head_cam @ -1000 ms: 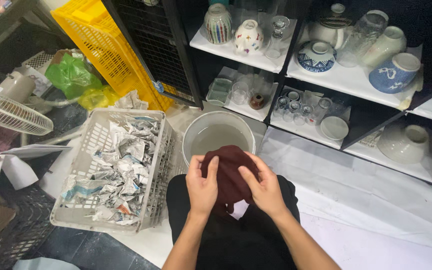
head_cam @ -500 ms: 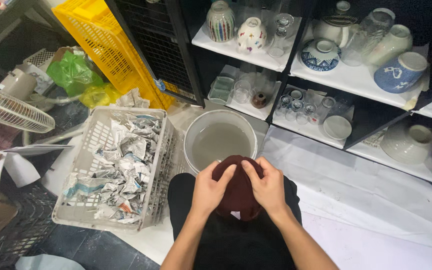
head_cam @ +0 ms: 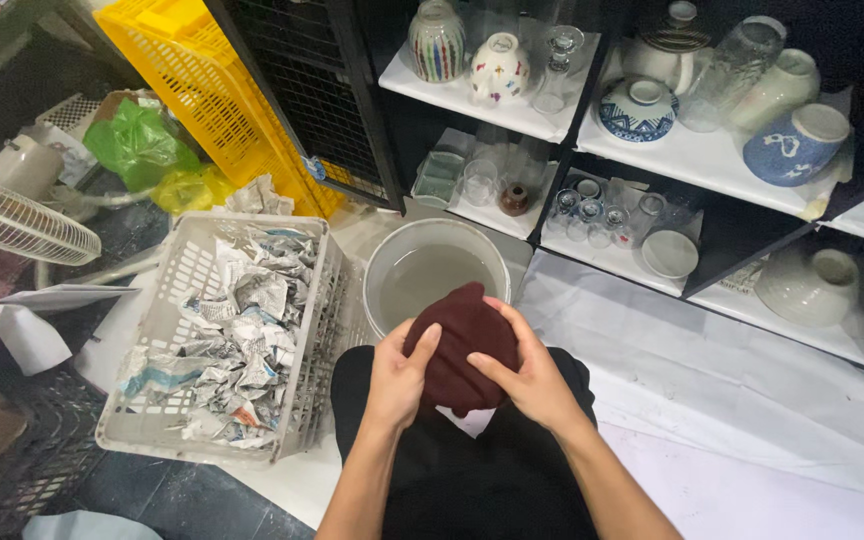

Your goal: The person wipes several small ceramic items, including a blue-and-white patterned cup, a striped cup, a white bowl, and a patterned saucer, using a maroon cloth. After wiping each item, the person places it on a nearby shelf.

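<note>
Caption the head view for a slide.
Both hands, left hand and right hand, cup a dark red cloth beside a water-filled bucket.

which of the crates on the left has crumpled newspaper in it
The white plastic crate lying flat beside the water bucket, just left of the left hand. The yellow crate behind it leans tilted and shows no paper inside.

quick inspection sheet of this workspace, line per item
surface: floor under white sheet, partly bare and dark
job's things: dark red cloth bundled round something hidden; pail of cloudy water just beyond it
clutter: white crate of crumpled newspaper; yellow crate; green bag
grippers: left hand and right hand both clasp the cloth over the lap
cables: nothing seen
surroundings: black shelves with bowls, jars, glasses; fan at left
</note>
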